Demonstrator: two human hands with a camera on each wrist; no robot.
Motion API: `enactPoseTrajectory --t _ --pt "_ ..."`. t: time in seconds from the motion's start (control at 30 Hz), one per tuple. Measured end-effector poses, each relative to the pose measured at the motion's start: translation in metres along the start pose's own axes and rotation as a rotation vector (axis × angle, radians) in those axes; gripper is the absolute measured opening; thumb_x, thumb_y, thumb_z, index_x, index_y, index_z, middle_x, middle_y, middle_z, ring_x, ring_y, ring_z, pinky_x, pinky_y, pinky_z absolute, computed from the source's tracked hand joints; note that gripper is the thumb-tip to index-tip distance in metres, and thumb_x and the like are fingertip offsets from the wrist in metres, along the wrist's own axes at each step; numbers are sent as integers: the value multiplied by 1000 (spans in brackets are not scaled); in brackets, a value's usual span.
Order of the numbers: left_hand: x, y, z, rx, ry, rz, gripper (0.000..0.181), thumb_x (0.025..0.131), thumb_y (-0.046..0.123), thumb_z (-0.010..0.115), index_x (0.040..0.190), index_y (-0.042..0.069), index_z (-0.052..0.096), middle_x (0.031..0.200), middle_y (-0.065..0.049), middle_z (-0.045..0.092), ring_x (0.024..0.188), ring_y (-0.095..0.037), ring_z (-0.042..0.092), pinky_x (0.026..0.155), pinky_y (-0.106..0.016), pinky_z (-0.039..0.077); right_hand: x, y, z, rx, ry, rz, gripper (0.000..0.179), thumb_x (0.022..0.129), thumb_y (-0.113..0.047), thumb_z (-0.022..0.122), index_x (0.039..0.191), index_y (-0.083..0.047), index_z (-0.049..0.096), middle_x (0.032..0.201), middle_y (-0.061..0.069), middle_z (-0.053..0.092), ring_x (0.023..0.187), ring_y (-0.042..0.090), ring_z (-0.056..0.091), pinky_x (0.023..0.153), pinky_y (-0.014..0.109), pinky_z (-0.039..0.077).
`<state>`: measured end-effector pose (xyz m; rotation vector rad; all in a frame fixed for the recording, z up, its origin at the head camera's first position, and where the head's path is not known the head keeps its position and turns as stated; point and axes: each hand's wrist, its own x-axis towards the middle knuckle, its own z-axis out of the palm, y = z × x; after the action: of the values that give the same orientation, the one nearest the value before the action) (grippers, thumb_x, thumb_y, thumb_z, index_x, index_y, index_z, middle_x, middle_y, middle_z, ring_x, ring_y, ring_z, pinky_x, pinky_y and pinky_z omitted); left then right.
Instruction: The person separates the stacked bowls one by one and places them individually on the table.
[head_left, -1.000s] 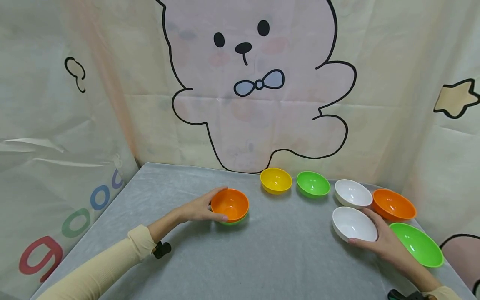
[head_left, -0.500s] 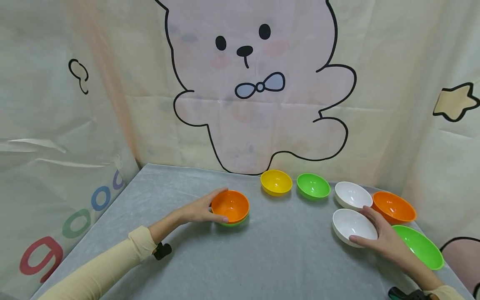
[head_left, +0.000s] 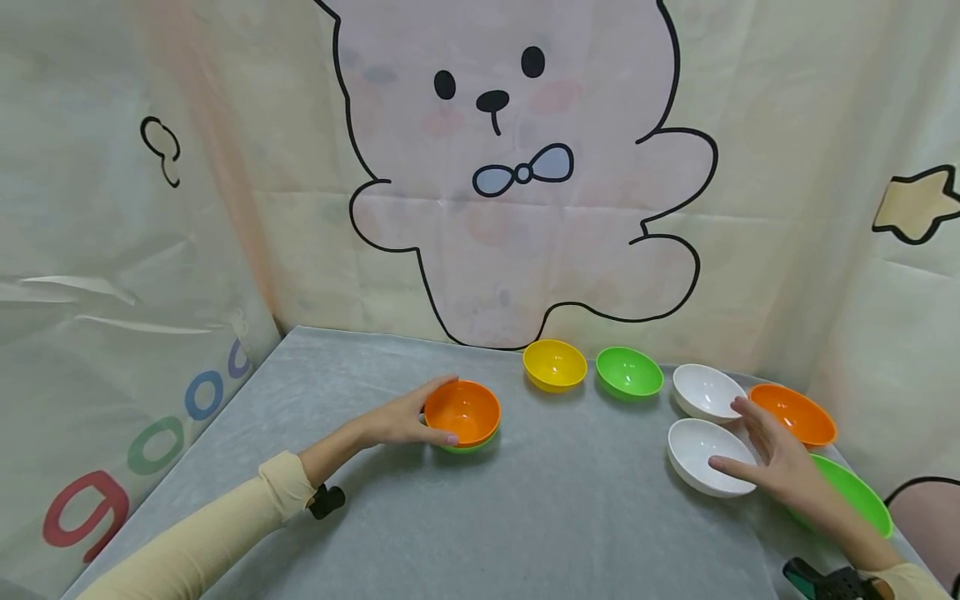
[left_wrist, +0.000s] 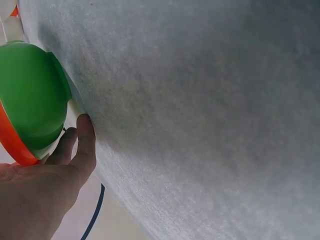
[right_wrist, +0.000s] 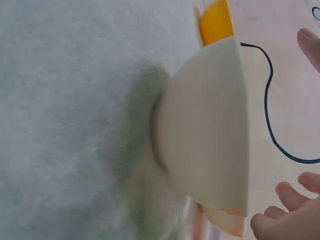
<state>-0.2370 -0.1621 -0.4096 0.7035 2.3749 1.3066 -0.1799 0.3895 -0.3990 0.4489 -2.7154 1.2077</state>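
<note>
On the left side of the table, my left hand (head_left: 405, 421) holds an orange bowl (head_left: 462, 412), thumb at the near rim and fingers behind it. This bowl sits nested in a green bowl (left_wrist: 32, 90), of which the head view shows only a thin lower edge. Over at the right, my right hand (head_left: 787, 467) hovers with spread fingers above a white bowl (head_left: 697, 454). In the right wrist view, a gap shows between the fingertips and the rim of that bowl, which stands upright on the cloth.
Along the back edge stand a yellow bowl (head_left: 555, 367), another green bowl (head_left: 628, 373) and a second white bowl (head_left: 703, 390). A second orange bowl (head_left: 798, 414) and a further green bowl (head_left: 855, 492), partly behind my right forearm, line the right edge. A printed curtain (head_left: 300, 275) hangs behind.
My right hand has let go of the near white bowl and lifted off its rim, fingers spreading. The left hand keeps its grip on the orange bowl.
</note>
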Motion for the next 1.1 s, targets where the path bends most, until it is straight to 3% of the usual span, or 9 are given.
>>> enactPoseTrajectory --t 0.1,0.27,0.47,0.6,0.8,1.1 --pt "1 1 1 -4 -3 0 99 88 36 81 162 8 21 157 -12 35 139 -30 37 110 -52 37 1 -4 -4 -8 -1 -1 94 90 -13 79 160 2 18 156 31 27 145 11 27 98 1 22" --pt "0 1 1 -6 1 -8 98 88 36 81 162 10 22 157 -12 35 139 -30 37 110 -52 37 9 -13 -3 -27 -3 -10 94 90 -16 80 162 -4 20 157 27 30 141 17 34 95 0 25" --pt "0 1 1 -1 3 -9 98 88 35 81 162 9 22 157 -12 35 139 -30 38 109 -52 38 26 -26 6 75 -9 -102 90 89 -5 79 159 1 23 154 32 31 137 -1 37 97 7 34" --pt "1 2 1 0 0 -9 98 88 35 81 162 10 22 157 -12 36 138 -30 38 109 -52 37 38 -33 17 150 -23 -162 83 88 2 78 156 2 30 152 31 35 139 12 42 99 12 38" --pt "1 3 0 -1 1 -10 100 87 38 82 162 10 22 156 -11 36 138 -29 39 110 -51 37 55 -47 36 258 -71 -184 76 90 2 76 152 5 33 150 22 41 137 23 46 100 19 41" --pt "0 2 0 -6 2 -13 98 88 34 81 162 10 21 157 -12 35 139 -30 38 110 -51 37 83 -64 71 426 -115 -207 74 91 4 75 152 7 33 150 27 40 136 35 45 102 28 43"
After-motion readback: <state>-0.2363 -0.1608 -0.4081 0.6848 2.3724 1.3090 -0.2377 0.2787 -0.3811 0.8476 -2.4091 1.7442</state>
